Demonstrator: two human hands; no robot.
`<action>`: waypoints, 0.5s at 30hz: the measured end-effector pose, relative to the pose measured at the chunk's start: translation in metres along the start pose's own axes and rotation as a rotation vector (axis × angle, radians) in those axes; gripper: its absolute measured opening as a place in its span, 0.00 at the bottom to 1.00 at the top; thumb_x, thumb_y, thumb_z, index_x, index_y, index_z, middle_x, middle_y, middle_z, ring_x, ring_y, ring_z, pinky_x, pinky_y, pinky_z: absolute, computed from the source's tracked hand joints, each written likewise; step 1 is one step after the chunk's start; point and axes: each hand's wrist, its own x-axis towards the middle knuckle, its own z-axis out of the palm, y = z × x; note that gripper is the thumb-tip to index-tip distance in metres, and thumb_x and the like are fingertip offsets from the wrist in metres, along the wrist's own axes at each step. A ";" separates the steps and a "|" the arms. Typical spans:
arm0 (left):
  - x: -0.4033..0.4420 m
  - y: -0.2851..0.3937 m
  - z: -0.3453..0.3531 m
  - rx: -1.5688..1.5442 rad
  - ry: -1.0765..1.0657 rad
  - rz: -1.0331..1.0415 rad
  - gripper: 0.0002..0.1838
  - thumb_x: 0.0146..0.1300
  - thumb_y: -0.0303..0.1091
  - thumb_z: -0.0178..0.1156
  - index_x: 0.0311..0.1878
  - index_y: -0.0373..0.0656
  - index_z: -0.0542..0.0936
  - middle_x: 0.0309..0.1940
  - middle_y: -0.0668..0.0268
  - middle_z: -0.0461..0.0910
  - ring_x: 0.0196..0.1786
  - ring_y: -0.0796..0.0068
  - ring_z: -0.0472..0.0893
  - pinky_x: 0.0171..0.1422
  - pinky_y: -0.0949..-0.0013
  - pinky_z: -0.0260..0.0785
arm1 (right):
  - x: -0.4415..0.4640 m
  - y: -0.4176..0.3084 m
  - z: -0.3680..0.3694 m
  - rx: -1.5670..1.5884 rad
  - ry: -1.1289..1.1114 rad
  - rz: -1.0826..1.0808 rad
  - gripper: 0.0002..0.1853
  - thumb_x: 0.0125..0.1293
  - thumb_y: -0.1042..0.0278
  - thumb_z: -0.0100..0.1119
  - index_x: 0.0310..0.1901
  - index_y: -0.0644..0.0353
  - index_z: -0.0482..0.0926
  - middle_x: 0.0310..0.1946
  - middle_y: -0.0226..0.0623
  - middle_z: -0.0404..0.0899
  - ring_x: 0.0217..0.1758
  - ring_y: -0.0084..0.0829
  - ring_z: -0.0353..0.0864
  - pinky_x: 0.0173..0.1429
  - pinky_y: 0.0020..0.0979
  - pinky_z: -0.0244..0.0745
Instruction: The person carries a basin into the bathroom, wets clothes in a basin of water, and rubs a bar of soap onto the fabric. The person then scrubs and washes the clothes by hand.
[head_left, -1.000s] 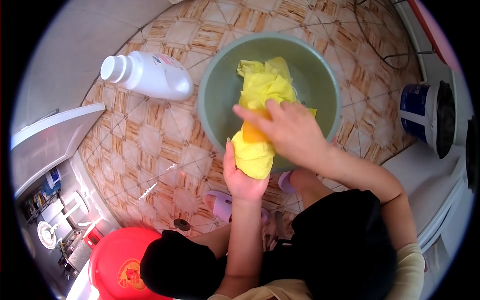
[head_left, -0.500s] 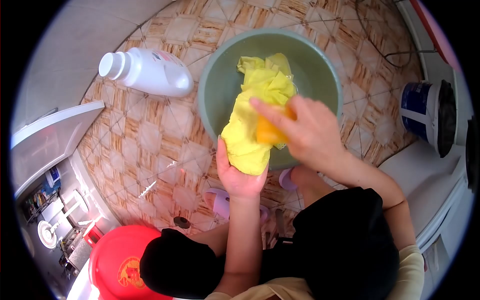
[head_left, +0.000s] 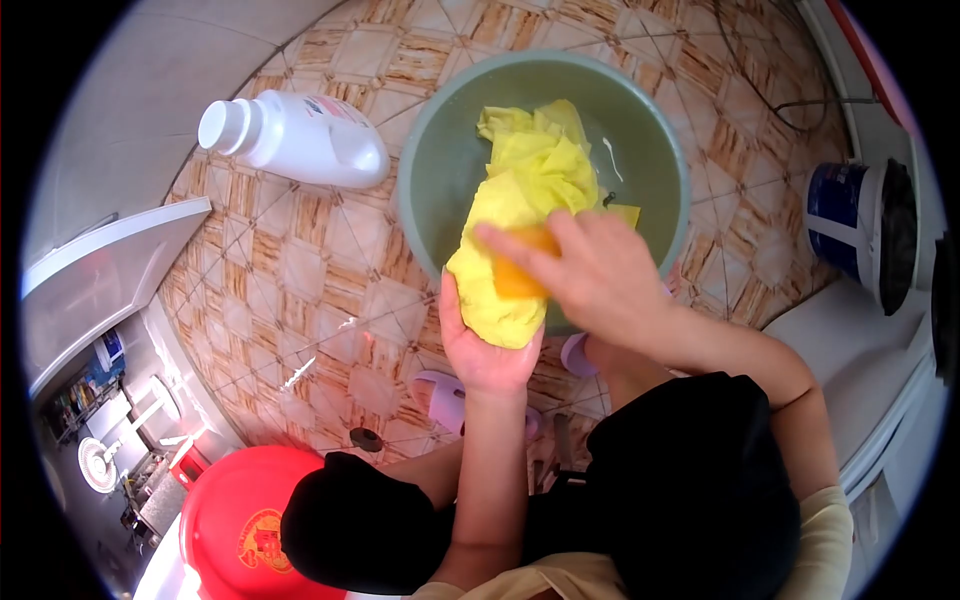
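Note:
A wet yellow cloth (head_left: 540, 165) lies partly inside a green basin (head_left: 420, 160), its near end bunched over the basin's front rim. Under that near end is my left hand (head_left: 490, 355), palm up, the cloth resting in it. My right hand (head_left: 600, 270) grips an orange block (head_left: 522, 268), pressed flat on top of the cloth with the fingers over it. What the block is exactly cannot be made out. Beside the right hand, a yellow corner (head_left: 628, 214) shows in the basin.
A white bottle (head_left: 310, 140) lies on the tiled floor left of the basin. A red round object (head_left: 230, 500) is at lower left, a blue and white bucket (head_left: 840, 220) at right. Purple slippers (head_left: 445, 400) are below the basin, near a floor drain (head_left: 366, 439).
My right hand and the orange block moved right, then back left across the cloth. The near part of the cloth shifted slightly in my left hand, which still supports it.

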 end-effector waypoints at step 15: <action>-0.001 0.003 -0.001 0.130 0.005 0.009 0.28 0.69 0.49 0.42 0.67 0.42 0.62 0.66 0.60 0.63 0.69 0.61 0.62 0.73 0.56 0.51 | 0.016 0.031 -0.009 -0.090 0.026 0.247 0.31 0.56 0.71 0.52 0.63 0.40 0.67 0.29 0.34 0.68 0.28 0.34 0.74 0.33 0.34 0.69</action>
